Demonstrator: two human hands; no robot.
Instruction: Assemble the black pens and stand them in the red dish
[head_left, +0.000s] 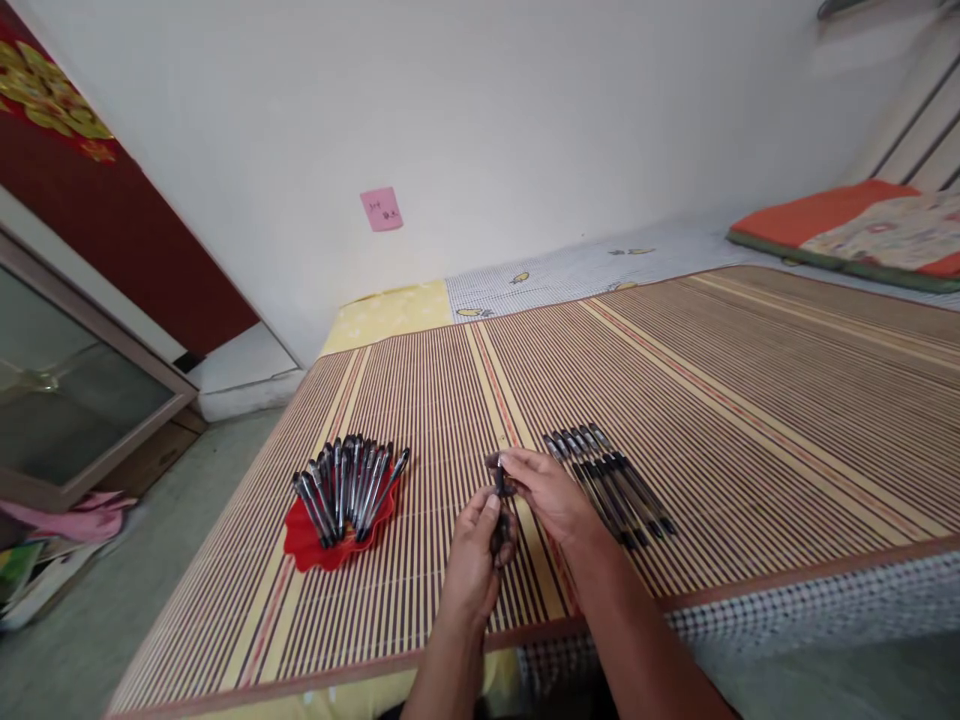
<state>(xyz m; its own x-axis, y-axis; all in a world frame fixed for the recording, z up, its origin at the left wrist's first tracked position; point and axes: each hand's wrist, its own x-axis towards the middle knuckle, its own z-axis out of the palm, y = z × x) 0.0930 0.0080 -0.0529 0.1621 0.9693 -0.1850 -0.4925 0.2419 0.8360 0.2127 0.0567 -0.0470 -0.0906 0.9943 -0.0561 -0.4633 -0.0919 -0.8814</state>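
Observation:
My left hand (478, 537) is closed around the lower part of a dark pen (499, 482), held upright above the mat. My right hand (551, 492) pinches the pen's upper end; the fingers partly hide it, so I cannot tell whether its cap is on. Just right of my hands, several dark pen bodies (619, 495) lie side by side on the mat. Beyond their far ends is a row of short black pieces that look like pen caps (577, 441). To the left, a red wavy-edged dish (300, 540) holds a bunch of clear-barrelled pens with black caps (346, 485).
A striped bamboo mat (420, 400) covers the bed, its near edge close to me. A folded orange and patterned quilt (840, 225) lies at the far right. Behind rises a white wall with a pink note (382, 209). A glass-panelled cabinet door (67, 370) stands at the left.

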